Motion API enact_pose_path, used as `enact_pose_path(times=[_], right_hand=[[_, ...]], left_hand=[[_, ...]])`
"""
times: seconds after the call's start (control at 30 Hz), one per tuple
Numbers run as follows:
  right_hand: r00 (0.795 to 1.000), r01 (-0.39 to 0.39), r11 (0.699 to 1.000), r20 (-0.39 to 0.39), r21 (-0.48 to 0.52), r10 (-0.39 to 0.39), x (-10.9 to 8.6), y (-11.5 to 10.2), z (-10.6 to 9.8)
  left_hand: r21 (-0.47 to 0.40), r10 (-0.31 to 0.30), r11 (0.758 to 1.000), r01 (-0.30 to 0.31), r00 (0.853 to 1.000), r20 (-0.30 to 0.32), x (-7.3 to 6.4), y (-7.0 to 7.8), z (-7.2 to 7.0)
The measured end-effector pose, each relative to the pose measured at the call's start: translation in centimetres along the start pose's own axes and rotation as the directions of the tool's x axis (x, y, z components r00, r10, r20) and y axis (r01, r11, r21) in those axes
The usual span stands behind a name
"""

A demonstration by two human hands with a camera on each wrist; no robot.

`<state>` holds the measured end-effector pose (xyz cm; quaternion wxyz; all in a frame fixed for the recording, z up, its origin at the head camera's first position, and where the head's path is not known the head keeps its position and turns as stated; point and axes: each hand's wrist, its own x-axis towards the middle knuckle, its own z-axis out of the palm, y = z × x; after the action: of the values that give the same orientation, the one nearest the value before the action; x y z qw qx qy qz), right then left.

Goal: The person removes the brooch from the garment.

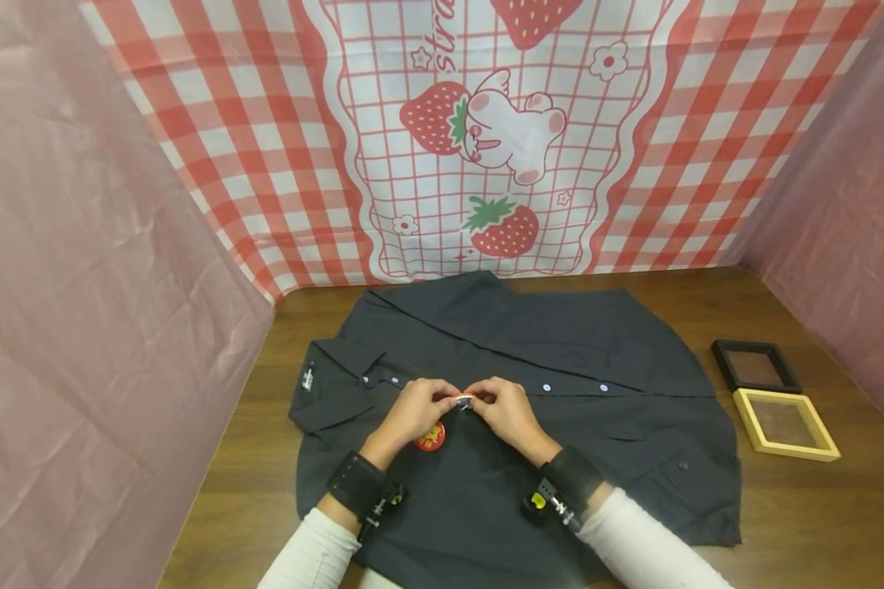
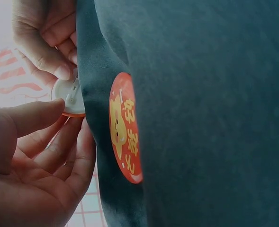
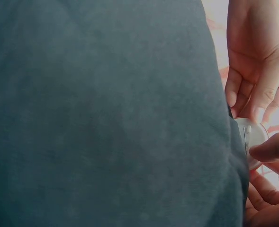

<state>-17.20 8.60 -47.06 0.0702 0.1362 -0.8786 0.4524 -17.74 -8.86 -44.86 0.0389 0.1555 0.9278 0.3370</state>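
Note:
Both hands meet over a dark button-up shirt spread flat. My left hand and my right hand pinch a round pin badge at its opposite edges. The white back of this badge, with its metal pin, shows in the left wrist view, beside a fold of the dark cloth. In the right wrist view, a thumb of my right hand presses near the pin; whether it is fastened I cannot tell. A second, red badge with a yellow figure lies on the shirt near my left hand.
At the right on the wooden table lie a black frame and a pale yellow frame. A red-checked cloth hangs behind, with pink curtains at both sides. White buttons line the shirt placket.

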Motion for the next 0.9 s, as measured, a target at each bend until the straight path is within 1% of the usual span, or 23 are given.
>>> enact_pose_path(times=[0.2,0.27,0.43,0.53,0.7,0.9], right_hand=[[1.000,-0.004,1.000,-0.006,0.005,0.004,-0.11,-0.01,-0.13],[1.000,-0.005,1.000,-0.007,0.010,0.006,-0.11,0.01,-0.16],[1.000,-0.013,1.000,0.002,0.022,0.013,-0.10,-0.02,-0.29],[1.000,-0.017,1.000,0.002,0.019,0.017,-0.06,-0.01,-0.36],[0.999,-0.044,0.999,-0.019,0.016,0.044,0.03,0.15,-0.52],[0.998,-0.055,0.998,-0.004,0.019,0.055,-0.03,0.04,-0.65]], left_hand=[[0.002,0.003,1.000,-0.003,1.000,0.005,0.00,0.11,0.03],[0.003,0.011,1.000,-0.011,1.000,0.000,0.01,0.06,0.07],[-0.014,0.009,1.000,-0.009,1.000,-0.016,-0.02,0.06,0.08],[-0.014,0.005,1.000,-0.005,1.000,-0.019,0.01,0.33,0.01],[-0.011,0.021,1.000,-0.021,1.000,-0.014,0.25,0.92,-0.04],[-0.030,0.019,0.999,-0.019,1.000,-0.019,0.14,0.92,0.03]])
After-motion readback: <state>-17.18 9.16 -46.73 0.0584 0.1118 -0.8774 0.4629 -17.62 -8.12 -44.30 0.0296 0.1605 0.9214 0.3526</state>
